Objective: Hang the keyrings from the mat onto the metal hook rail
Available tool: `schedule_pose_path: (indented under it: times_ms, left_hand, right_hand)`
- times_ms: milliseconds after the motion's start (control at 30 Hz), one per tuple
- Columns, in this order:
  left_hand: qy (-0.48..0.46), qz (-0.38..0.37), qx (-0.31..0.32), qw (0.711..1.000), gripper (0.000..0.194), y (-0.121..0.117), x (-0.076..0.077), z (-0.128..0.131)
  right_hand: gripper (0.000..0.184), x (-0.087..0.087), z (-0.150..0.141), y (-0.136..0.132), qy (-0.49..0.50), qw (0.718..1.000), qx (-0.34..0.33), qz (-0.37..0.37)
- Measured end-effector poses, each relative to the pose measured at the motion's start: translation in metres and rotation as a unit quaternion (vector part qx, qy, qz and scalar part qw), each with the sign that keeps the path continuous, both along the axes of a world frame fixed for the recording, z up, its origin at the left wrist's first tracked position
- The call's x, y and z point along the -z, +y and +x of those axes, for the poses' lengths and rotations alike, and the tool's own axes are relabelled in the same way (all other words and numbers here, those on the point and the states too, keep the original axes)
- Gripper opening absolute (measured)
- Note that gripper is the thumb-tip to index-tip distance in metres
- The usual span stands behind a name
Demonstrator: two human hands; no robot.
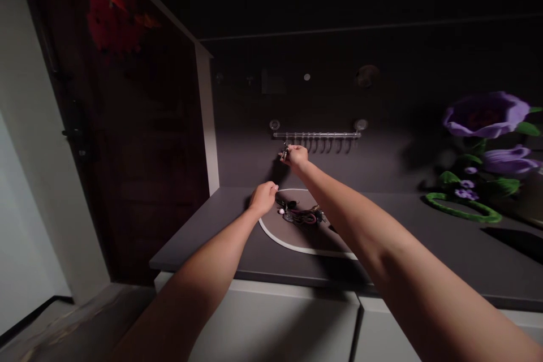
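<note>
My right hand is raised to the left end of a clear hook rail on the back panel. Its fingers are pinched on a small bunch of keys, just below the leftmost hooks; whether the keys touch a hook cannot be seen. Lower down, my left hand is curled closed over the left edge of an oval mat with a pale rim. Anything inside its fingers is hidden. On the mat lies a pile of keys and cords, with a small pink ball beside it.
Purple artificial flowers with a green ring base stand on the right of the dark counter. White cabinet fronts are below it. A dark red door is on the left. Several hooks hang along the rail.
</note>
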State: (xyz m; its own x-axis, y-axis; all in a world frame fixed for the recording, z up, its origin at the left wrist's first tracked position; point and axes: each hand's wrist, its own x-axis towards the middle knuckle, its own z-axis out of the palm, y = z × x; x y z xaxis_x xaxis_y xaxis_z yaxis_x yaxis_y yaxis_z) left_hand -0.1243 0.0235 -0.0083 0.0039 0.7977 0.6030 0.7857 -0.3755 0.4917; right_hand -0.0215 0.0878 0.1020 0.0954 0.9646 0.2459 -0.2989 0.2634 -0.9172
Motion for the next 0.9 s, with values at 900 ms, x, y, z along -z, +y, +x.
schedule_pose_path:
  times_ms: [900]
  left_hand:
    - [0.010,0.004,-0.005,1.000,0.024,-0.006,-0.005,-0.001]
  right_hand:
    - [0.012,0.021,0.015,0.007,-0.075,0.996,-0.040,0.010]
